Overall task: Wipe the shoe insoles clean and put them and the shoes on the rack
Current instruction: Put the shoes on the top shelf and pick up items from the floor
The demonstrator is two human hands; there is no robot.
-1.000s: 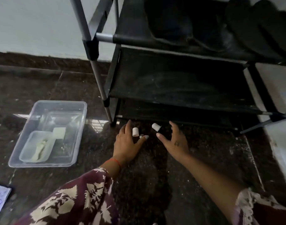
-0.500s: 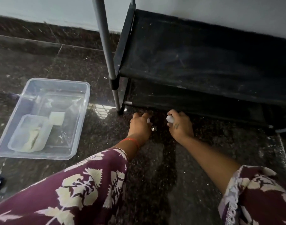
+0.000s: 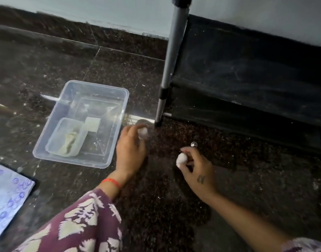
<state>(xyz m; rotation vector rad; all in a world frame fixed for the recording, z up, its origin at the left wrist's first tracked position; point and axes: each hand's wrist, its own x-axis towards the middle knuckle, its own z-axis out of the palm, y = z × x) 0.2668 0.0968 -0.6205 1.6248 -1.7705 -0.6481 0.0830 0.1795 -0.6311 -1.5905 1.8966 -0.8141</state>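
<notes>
Clearing floor beside black metal shoe rack (image 3: 247, 73). Left hand (image 3: 131, 148) pinching small white cap (image 3: 143, 132); right hand (image 3: 196, 168) pinching another white cap (image 3: 181, 159). Next, probably: drop into clear plastic tub (image 3: 108, 128).

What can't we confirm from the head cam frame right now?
- Left hand: motion blur smears the small white object; identity unclear.
- Right hand: its white object is partly covered by fingers.
- Shoe rack: upper tiers cut by the top edge; no shoes or insoles visible.
- Small round metal item on the floor: too small to identify.
- Printed sheet: cut by the left edge.
</notes>
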